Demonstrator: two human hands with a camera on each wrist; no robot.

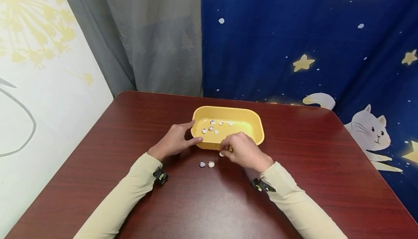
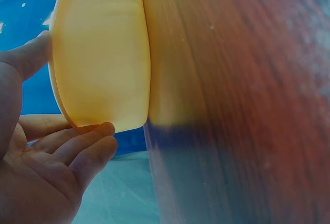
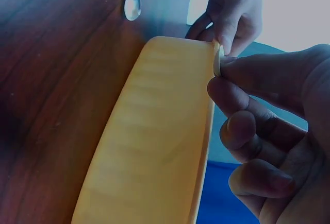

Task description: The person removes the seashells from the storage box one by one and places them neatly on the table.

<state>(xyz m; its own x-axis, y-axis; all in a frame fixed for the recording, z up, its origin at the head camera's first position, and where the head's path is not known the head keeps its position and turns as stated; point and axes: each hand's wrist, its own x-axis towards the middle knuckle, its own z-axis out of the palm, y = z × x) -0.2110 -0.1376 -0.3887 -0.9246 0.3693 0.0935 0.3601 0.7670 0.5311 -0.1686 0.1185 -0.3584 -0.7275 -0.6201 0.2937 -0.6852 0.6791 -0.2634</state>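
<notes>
A yellow plastic tub (image 1: 228, 145) stands on the table, several small seashells (image 1: 210, 128) lying apart on its floor. My left hand (image 1: 174, 140) holds the tub's left end, thumb at the near rim and fingers round the end wall, as the left wrist view (image 2: 56, 157) also shows. Between thumb and index finger, my right hand (image 1: 246, 151) pinches a pale seashell (image 3: 217, 62) just in front of the near rim. Its other fingers (image 3: 258, 180) are curled. On the table before the tub lie a purplish shell (image 1: 202, 164) and a whitish shell (image 1: 211, 164).
The dark red-brown wooden table (image 1: 147, 112) has rounded far corners. Behind it hang a grey curtain (image 1: 163, 32) and a blue curtain (image 1: 254, 50) with stars and a cat. A white patterned panel (image 1: 49, 86) borders the left side.
</notes>
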